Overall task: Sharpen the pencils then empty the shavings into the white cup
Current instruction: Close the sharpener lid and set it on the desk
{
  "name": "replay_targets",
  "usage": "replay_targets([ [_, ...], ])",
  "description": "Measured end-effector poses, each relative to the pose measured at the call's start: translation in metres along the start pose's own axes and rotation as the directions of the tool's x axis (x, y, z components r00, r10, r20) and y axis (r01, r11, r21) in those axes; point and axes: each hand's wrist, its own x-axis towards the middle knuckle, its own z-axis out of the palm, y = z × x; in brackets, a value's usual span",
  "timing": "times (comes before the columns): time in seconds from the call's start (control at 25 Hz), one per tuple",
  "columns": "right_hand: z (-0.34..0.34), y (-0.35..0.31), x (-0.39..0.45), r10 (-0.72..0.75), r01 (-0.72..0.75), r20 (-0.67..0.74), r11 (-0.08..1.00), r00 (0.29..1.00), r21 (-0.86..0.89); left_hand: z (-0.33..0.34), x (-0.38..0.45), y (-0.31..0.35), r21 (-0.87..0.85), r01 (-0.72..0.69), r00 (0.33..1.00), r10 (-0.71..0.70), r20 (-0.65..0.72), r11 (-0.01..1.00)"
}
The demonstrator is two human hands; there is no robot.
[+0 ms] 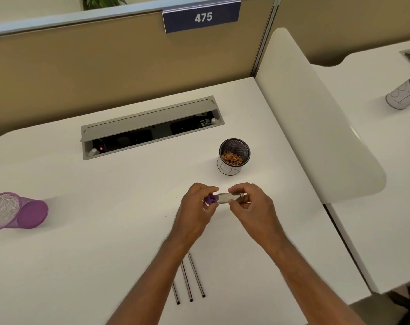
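Pencils (190, 280) lie nearest on the surface (82, 266). Above them, left hand (195, 207) pinches the purple sharpener (210, 200), right hand (250, 205) its clear barrel (227, 198); rejoin squarely, well short of the shavings-filled cup (234, 157).

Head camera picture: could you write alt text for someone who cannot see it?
Two hands hold a small pencil sharpener above a white desk: the left hand grips its purple end, the right hand its clear barrel. Beyond stands a mesh cup holding shavings; three pencils lie nearer the viewer, and a purple mesh cup lies tipped at left.
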Motion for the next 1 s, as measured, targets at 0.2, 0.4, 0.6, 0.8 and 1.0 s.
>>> replay_targets([
  [0.2,-0.009,-0.002,0.002,0.111,-0.122,0.083,0.983,0.990,0.136,-0.020,-0.005,0.010,0.078,-0.067,0.994,0.059,0.091,0.995],
  [0.4,-0.008,-0.001,-0.002,0.150,-0.185,0.142,0.941,0.978,0.283,-0.036,-0.005,0.017,0.206,-0.132,0.980,0.095,0.177,0.970],
  [0.6,-0.013,0.000,-0.001,0.154,-0.233,0.217,0.880,0.964,0.413,-0.041,-0.005,0.024,-0.073,-0.015,0.991,0.025,0.132,0.997],
  [0.8,-0.014,-0.001,-0.003,0.117,-0.253,0.257,0.762,0.959,0.596,-0.032,-0.005,0.027,-0.587,0.154,0.981,-0.193,-0.004,0.795],
  [1.0,-0.002,-0.003,-0.006,0.114,-0.157,0.114,0.842,0.987,0.516,-0.023,-0.010,0.029,-0.762,0.242,0.955,-0.287,0.077,0.601],
])
